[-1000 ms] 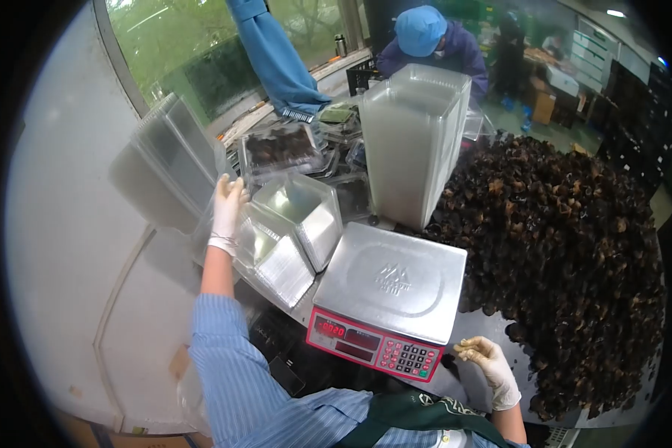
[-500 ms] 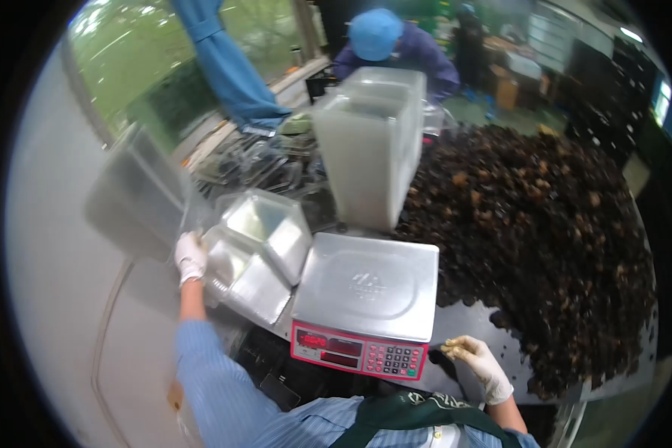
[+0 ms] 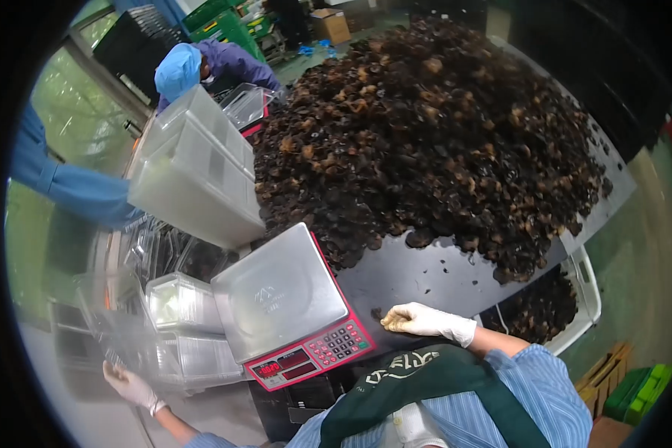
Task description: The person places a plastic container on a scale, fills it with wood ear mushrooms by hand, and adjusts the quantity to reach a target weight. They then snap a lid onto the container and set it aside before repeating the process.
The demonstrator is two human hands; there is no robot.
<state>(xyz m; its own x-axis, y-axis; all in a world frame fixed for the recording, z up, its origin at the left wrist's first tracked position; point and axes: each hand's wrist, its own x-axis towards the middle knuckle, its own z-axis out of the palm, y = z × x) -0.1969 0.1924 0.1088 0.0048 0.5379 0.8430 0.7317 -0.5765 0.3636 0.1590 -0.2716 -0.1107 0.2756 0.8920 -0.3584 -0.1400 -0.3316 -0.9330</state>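
My left hand [image 3: 132, 386], in a white glove, is closed at the lower edge of a clear plastic container [image 3: 119, 317], blurred by motion. Right of it stand stacks of clear plastic containers [image 3: 181, 302]. A digital scale [image 3: 280, 295] with a red front panel and bare metal plate lies between my hands. My right hand [image 3: 429, 323], gloved with stained fingertips, is over the dark tabletop right of the keypad. Its fingers are bent together; whatever they may hold is hidden. A small dark piece [image 3: 377, 313] lies by the fingertips.
A big heap of dark brown, frilly pieces like wood ear mushrooms [image 3: 425, 142] covers the table. Tall nested containers [image 3: 198, 172] stand behind the scale. Across the table a person in a blue cap [image 3: 178, 71] bends forward. A white crate [image 3: 588, 287] is at lower right.
My view has swung to the right, so the scale and heap appear shifted left and turned. My left hand has pulled a clear container away from the tall stack by the wall.
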